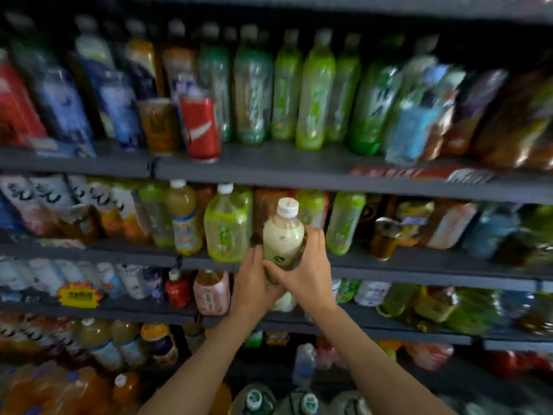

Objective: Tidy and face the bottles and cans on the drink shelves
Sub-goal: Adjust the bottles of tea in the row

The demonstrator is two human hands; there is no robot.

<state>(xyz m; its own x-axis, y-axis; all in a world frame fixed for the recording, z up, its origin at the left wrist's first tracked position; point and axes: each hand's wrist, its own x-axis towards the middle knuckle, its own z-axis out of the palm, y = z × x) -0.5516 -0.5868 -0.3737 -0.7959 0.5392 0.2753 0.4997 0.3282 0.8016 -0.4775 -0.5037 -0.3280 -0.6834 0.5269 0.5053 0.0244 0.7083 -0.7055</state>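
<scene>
A pale cream bottle [282,235] with a white cap stands upright at the front edge of the second shelf [389,266], in the middle of the view. My left hand [254,287] grips its lower left side. My right hand [305,272] wraps round its lower right side and back. The bottle's base is hidden behind my fingers. To its left stands a light green bottle [227,226] with a white cap, and to its right leans a green bottle [344,224]. The picture is blurred.
The top shelf [269,170] carries a red can [202,127], a gold can [160,125] and rows of tall green and blue bottles. A gold can [384,238] stands right of my hands. Lower shelves hold small bottles and a yellow price tag [79,295].
</scene>
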